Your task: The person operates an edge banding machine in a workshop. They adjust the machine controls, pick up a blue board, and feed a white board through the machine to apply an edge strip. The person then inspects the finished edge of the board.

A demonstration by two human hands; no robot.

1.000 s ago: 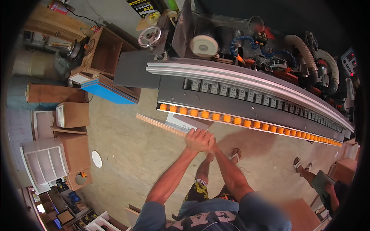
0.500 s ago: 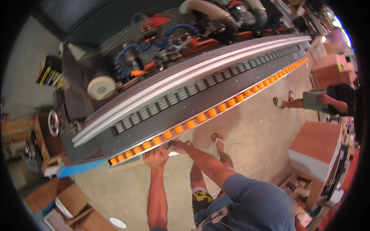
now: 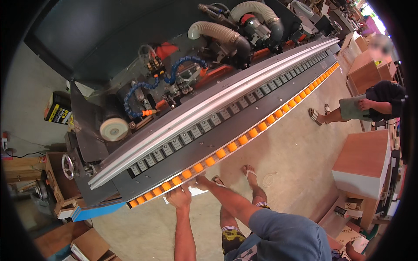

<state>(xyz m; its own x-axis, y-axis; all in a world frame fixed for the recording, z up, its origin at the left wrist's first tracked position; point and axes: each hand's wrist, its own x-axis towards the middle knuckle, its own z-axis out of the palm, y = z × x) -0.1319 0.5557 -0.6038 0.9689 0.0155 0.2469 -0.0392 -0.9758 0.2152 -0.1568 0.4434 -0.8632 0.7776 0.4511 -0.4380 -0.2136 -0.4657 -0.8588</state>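
Observation:
A long roller rail (image 3: 231,146) with orange rollers runs along the near edge of a large dark machine (image 3: 187,152). At its left part, my left hand (image 3: 179,196) is closed on the rail's near edge, with the fingertips hidden by the rail. Just right of it, my right hand (image 3: 202,182) reaches in against the same edge, its arm crossing in front of my body. The rail and shadow hide that hand's fingers. Below both hands a white flat piece (image 3: 198,191) shows in part; whether either hand touches it is unclear.
Behind the rail lie a chain of grey pads (image 3: 204,126) and a pale metal beam (image 3: 217,98). Hoses (image 3: 213,29) and a round wheel (image 3: 114,129) sit farther back. Another person's hand (image 3: 365,104) holds a grey-green panel at right, near a wooden cabinet (image 3: 363,148).
The view has shifted, and the machine's far parts show more fully. My right hand sits closer in against the rail, more hidden; my left hand stays on the rail edge.

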